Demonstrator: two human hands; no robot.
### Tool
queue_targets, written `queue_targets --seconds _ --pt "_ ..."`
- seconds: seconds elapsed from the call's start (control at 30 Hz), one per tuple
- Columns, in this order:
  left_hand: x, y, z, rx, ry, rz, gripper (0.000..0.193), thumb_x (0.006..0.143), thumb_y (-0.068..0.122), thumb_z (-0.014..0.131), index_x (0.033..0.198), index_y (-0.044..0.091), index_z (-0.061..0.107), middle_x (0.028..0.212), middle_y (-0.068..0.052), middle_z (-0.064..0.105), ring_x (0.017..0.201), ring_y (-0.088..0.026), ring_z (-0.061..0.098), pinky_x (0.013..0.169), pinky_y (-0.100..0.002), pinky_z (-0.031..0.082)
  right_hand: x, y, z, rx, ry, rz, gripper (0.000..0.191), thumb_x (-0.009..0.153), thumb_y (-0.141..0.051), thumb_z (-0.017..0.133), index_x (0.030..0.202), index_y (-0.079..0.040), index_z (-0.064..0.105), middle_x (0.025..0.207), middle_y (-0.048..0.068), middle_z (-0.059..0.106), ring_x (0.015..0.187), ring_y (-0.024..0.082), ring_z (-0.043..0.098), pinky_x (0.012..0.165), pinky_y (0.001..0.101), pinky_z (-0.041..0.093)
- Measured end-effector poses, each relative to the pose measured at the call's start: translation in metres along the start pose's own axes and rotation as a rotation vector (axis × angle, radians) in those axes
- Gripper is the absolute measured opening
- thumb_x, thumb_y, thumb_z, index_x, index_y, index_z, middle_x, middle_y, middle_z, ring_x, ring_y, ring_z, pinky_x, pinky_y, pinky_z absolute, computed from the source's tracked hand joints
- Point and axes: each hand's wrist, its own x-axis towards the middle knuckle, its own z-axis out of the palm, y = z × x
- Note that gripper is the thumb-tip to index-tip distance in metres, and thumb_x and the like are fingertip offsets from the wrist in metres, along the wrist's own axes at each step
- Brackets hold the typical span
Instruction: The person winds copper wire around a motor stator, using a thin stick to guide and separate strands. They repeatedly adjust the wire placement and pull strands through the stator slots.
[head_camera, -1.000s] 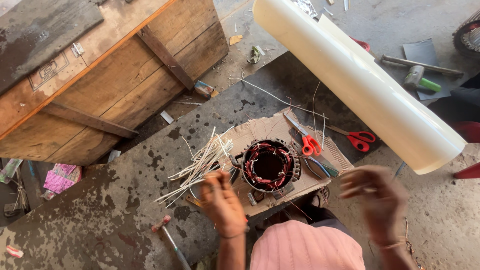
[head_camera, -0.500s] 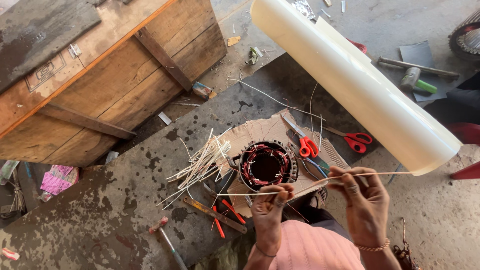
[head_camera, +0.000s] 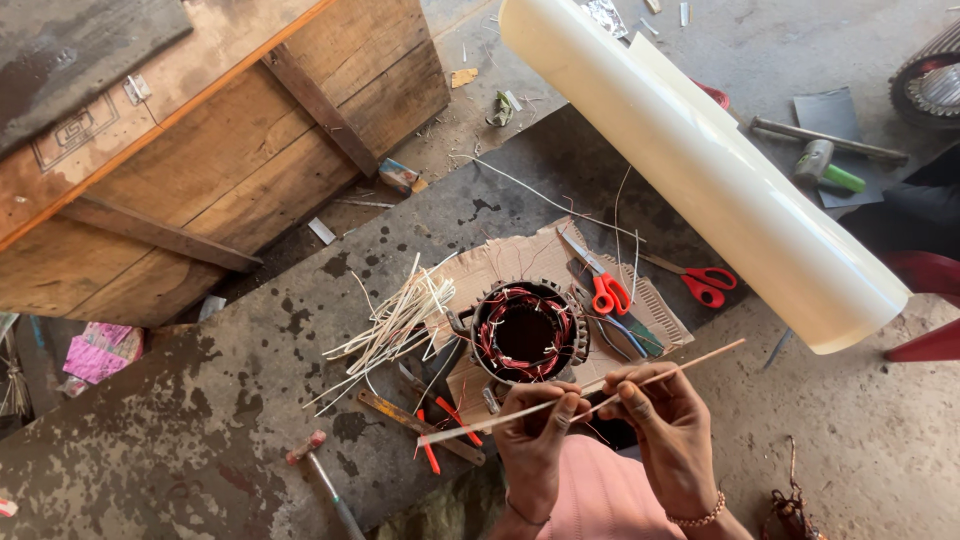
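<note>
Item: stick (head_camera: 580, 395), thin and pale, held across my lap just below the stator (head_camera: 527, 332), slanting up to the right. A second ago my hands were apart and bare of it; half a second ago both had closed on it.

Left hand (head_camera: 535, 440): fingers pinched on the stick near its middle.

Right hand (head_camera: 668, 425): fingertips pinched on it just beside the left.

Stator: copper windings showing, on cardboard (head_camera: 520, 260), unmoved.

Nearby: bundle of like sticks (head_camera: 395, 325) left of the stator; red scissors (head_camera: 608, 290) to its right; white roll (head_camera: 700, 170) overhead; hammer (head_camera: 315, 470) on the slab (head_camera: 200, 400).
</note>
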Motion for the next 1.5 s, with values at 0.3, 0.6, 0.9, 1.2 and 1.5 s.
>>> queue_targets --seconds 0.3,0.6,0.9,1.2,1.5 --pt "0.005 -0.008 0.010 0.037 0.027 -0.036 0.011 0.093 0.001 0.073 0.100 -0.002 0.065 0.100 -0.012 0.076 0.087 -0.011 0.072 0.079 -0.025 0.061 -0.002 0.012 0.000 -0.293 -0.090 -0.025 0.017 0.090 -0.002 0.072 0.106 0.005 0.071 0.098 0.010 0.072 0.087 0.018 0.074 0.078 0.0307 0.064" --pt "0.021 0.004 0.019 -0.238 -0.148 -0.137 0.014 0.099 0.013 0.070 0.107 0.002 0.065 0.105 -0.007 0.067 0.092 -0.014 0.065 0.087 -0.031 0.056 -0.001 -0.021 0.012 -0.343 0.047 -0.205 0.016 0.097 0.001 0.065 0.113 0.005 0.064 0.102 0.012 0.072 0.093 0.017 0.073 0.086 0.0285 0.062" --pt "0.016 0.013 0.028 -0.376 -0.241 -0.199 0.012 0.104 0.014 0.068 0.109 0.004 0.064 0.109 -0.005 0.065 0.101 -0.012 0.062 0.096 -0.028 0.051 -0.007 -0.035 0.028 -0.494 -0.065 -0.374 0.016 0.097 0.006 0.067 0.113 0.006 0.065 0.112 0.012 0.070 0.100 0.015 0.071 0.089 0.0266 0.060" --pt "0.011 0.012 0.025 -0.421 -0.247 -0.247 0.014 0.104 0.017 0.068 0.107 0.004 0.064 0.108 -0.005 0.064 0.100 -0.012 0.060 0.096 -0.028 0.051 -0.009 -0.038 0.026 -0.525 -0.095 -0.323 0.014 0.097 0.007 0.066 0.112 0.007 0.066 0.111 0.011 0.071 0.103 0.013 0.070 0.092 0.0258 0.059" --pt "0.009 0.010 0.021 -0.435 -0.229 -0.269 0.013 0.103 0.016 0.069 0.108 0.004 0.064 0.109 -0.005 0.064 0.099 -0.011 0.060 0.096 -0.027 0.051 -0.014 -0.036 0.026 -0.513 -0.095 -0.319 0.014 0.097 0.006 0.065 0.111 0.006 0.066 0.111 0.010 0.071 0.103 0.013 0.071 0.091 0.0258 0.060"
